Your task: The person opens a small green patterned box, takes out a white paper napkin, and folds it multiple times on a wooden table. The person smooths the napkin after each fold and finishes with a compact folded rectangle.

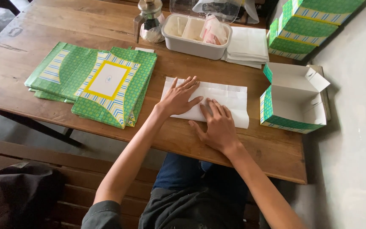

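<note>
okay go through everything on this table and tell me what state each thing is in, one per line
White paper sheet: folded, pressed flat under both hands.
Left hand: open, flat on paper.
Right hand: open, flat on paper.
Green box: assembled, lid open, empty.
Flat green cartons: unfolded, stacked.
White tub: uncovered, filled.

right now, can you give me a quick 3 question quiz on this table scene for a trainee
1. True or false: both hands press flat on the white folded paper.
2. Which lies nearest the left hand? A) flat green box blanks B) stacked closed green boxes C) glass jar
3. What stands open at the right edge of the wooden table?

Key
1. True: the left hand and the right hand both lie palm down on it.
2. A
3. An open green and white carton box, empty inside.
</note>
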